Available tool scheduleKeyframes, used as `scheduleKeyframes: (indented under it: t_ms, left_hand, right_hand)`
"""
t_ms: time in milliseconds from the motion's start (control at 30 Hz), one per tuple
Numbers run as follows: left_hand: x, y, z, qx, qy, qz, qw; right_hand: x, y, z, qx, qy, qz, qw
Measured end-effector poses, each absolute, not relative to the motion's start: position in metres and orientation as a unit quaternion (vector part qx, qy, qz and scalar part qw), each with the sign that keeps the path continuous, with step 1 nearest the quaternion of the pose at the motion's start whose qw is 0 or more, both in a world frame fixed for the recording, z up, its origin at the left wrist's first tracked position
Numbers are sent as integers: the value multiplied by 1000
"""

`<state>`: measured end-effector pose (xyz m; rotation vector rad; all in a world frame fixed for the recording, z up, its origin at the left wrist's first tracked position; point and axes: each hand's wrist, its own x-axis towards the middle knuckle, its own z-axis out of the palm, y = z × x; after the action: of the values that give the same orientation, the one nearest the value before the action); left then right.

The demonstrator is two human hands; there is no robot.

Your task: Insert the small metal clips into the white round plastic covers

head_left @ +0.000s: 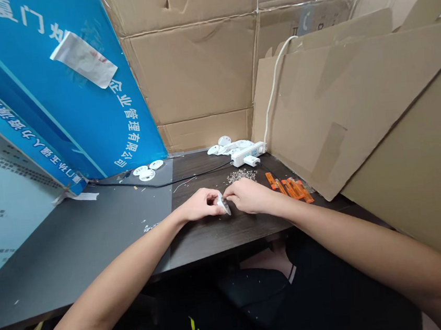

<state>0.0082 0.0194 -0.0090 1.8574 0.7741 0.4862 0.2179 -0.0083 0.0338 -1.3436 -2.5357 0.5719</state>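
While half-hidden, small white part (222,203) in both hands' grip (left hand (201,204), right hand (247,196)).

Both bare forearms reach away from the body and converge toward the middle, the left arm coming in from the near left, the right arm from the near right. The left hand (200,205) is curled, knuckles up, its fingers bent inward toward the right one. The right hand (247,196) faces it (the two almost touch), fingertips pinched together at the gap between them. Each grip is closed on the same small white piece. Wrists lie low and fairly straight, elbows spread wide.
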Motion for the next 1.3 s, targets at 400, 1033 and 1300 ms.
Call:
scheduleKeyframes:
  t_ms: [400, 1033, 1300]
  left_hand:
    - [4, 20, -10, 741, 290, 227, 561]
    - [4, 20, -12, 750, 285, 225, 552]
    - [5, 22, -15, 743, 304, 220, 555]
  right_hand:
    - [242, -11, 40, -403, -869, 254, 136]
    - [237, -13, 36, -454, -875, 152, 75]
    - [230, -15, 36, -483, -866, 121, 44]
